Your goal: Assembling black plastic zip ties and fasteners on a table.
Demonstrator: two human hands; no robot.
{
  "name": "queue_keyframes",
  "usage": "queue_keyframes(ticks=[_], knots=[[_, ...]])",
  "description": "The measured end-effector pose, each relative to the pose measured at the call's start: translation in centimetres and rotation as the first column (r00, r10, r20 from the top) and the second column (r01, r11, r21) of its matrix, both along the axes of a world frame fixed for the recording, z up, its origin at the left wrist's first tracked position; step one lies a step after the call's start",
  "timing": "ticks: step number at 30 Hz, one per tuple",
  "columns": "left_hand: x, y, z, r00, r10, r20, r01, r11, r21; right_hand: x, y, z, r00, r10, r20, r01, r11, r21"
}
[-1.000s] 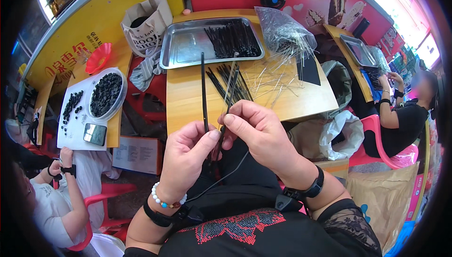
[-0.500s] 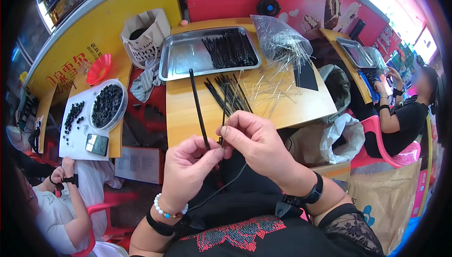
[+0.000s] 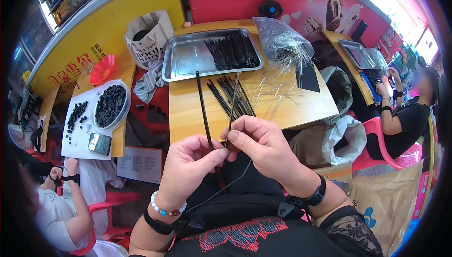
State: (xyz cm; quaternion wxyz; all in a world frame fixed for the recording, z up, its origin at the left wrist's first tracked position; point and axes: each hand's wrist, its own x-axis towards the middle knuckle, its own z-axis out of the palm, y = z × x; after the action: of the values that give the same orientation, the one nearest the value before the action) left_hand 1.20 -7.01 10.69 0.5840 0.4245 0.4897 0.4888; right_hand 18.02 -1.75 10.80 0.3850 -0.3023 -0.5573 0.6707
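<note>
My left hand (image 3: 190, 165) is closed in a pinch round a long black tube-like strip (image 3: 203, 108), which stands up from its fingers. Beside it, my right hand (image 3: 266, 148) pinches a thinner, greyish rod (image 3: 233, 98) that leans a little to the right. The fingertips of both hands meet or nearly meet, and the lower ends of both pieces are hidden there. Just beyond the hands, a loose bundle of similar black strips (image 3: 235, 98) lies on the wooden table (image 3: 188, 116), with scattered thin silvery wires (image 3: 270, 92) to its right.
Behind the bundle is a metal tray (image 3: 186, 57) with many black strips. A clear plastic bag (image 3: 278, 31) of wires stands at the back right. On the left table, a round tub (image 3: 113, 106) holds small black pieces. Co-workers sit at left and right. A cable crosses my lap.
The rod in my right hand now shows longer and greyer, tilted further right. The left-hand strip's top has shifted slightly right, and both hands sit slightly lower.
</note>
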Motion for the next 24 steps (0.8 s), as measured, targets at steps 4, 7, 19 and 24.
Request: queue_keyframes(ticks=[4,7,19,24], knots=[[0.0,0.2,0.2,1.0,-0.026,-0.015,0.026,1.0,-0.009,0.2,-0.1,0.2,1.0,-0.01,0.006,0.01,1.0,-0.005],[-0.2,0.4,0.1,0.998,-0.053,0.04,0.055,0.998,-0.04,0.3,0.0,0.4,1.0,0.005,0.026,-0.005,1.0,0.007],[-0.3,1.1,-1.1,0.991,-0.131,-0.03,0.131,0.991,0.016,-1.0,-0.6,0.6,0.971,-0.153,0.185,0.132,0.984,0.12],[1.4,0.9,-1.7,1.0,-0.024,0.004,0.023,0.987,0.157,-0.6,-0.4,-0.2,0.969,-0.212,0.124,0.195,0.972,0.132]])
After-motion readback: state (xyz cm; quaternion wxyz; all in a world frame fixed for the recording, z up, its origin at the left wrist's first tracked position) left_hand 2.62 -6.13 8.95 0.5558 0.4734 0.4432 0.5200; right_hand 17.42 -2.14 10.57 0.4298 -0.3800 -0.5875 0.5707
